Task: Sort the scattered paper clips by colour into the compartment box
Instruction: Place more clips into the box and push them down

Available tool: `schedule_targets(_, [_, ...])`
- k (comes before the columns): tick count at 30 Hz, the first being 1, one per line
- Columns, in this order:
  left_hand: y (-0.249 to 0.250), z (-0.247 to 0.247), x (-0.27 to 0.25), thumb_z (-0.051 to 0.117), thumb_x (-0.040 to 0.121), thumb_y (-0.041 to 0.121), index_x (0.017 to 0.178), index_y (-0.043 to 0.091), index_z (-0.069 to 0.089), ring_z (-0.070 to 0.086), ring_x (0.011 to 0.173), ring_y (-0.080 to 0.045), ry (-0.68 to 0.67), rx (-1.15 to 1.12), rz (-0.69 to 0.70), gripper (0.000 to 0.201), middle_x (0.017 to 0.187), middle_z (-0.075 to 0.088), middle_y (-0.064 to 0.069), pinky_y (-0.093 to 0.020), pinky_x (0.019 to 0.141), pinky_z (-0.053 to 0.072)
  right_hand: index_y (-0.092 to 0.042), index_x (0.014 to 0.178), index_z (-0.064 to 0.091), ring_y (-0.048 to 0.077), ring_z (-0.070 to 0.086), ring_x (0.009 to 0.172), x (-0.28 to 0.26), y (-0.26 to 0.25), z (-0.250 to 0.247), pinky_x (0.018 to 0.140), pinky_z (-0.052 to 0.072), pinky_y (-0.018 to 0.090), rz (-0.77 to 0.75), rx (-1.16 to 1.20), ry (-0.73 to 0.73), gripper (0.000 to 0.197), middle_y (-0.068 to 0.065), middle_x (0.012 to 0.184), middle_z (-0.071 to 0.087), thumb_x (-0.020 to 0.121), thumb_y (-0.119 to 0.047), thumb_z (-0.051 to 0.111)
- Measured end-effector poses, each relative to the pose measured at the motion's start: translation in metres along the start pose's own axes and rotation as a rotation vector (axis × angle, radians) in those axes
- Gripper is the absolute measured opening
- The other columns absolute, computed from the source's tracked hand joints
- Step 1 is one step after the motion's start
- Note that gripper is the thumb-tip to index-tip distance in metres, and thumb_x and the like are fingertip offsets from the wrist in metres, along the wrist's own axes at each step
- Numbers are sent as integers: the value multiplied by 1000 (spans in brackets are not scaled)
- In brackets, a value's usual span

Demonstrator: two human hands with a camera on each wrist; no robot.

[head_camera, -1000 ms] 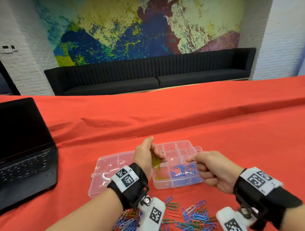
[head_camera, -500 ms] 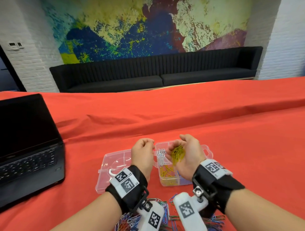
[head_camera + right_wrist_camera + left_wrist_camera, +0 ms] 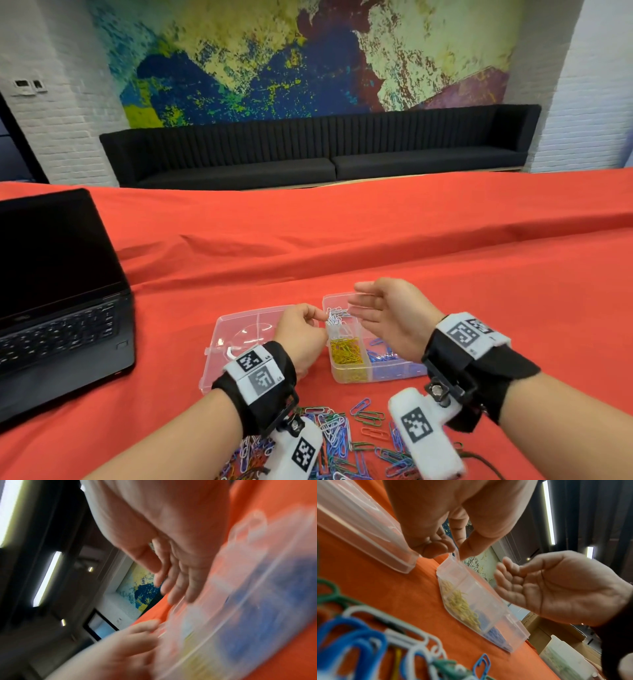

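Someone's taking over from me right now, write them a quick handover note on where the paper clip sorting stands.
Left hand: pinches the clear plastic compartment box at its left wall.
Right hand: open, palm up, empty, above the box.
Sorted: yellow paper clips front-left compartment, blue paper clips beside them, white paper clips behind the yellow.
Left: the mixed pile of coloured paper clips on the red tablecloth, nearer you.

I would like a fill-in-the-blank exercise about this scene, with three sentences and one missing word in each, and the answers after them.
1. The right hand, above the compartment box, holds nothing and its fingers are ____.
2. Beside the blue clips, the near left compartment holds ____ clips.
3. The left hand pinches the box's ____ corner.

Missing words: open; yellow; far left
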State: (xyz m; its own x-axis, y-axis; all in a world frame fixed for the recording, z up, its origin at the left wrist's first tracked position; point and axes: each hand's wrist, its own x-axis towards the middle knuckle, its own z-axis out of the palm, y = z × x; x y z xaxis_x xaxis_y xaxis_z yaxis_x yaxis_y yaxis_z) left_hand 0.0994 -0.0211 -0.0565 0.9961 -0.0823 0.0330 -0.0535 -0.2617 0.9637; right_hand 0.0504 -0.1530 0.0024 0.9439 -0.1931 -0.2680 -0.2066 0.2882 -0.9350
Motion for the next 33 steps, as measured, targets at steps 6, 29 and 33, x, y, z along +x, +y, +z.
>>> schedule_targets(6, [-2, -6, 2, 59, 76, -10, 68, 17, 57, 44, 60, -15, -60, 28, -14, 28, 65, 50, 0, -23, 58, 37, -22, 108, 71, 0, 55, 65, -2, -14, -33, 66, 42, 16, -85, -1461, -261, 48, -8, 84, 67, 83, 2, 38])
schedule_targets(29, [29, 3, -18, 21, 100, 35, 150, 36, -6, -20, 144, -25, -727, 1194, 265, 57, 158, -17, 5, -58, 113, -14, -14, 153, -6, 21, -15, 147, -11, 12, -73, 119, -1, 47, -28, -1953, -202, 68, 3, 158, -19, 100, -51, 17])
schedule_targets(33, [29, 5, -19, 18, 100, 34, 151, 32, -1, -16, 146, -27, -741, 1310, 275, 55, 159, -13, 5, -60, 111, -14, -16, 153, -7, 19, -16, 146, -12, 15, -73, 119, 0, 48, -19, -1934, -190, 66, -1, 158, -20, 100, -50, 15])
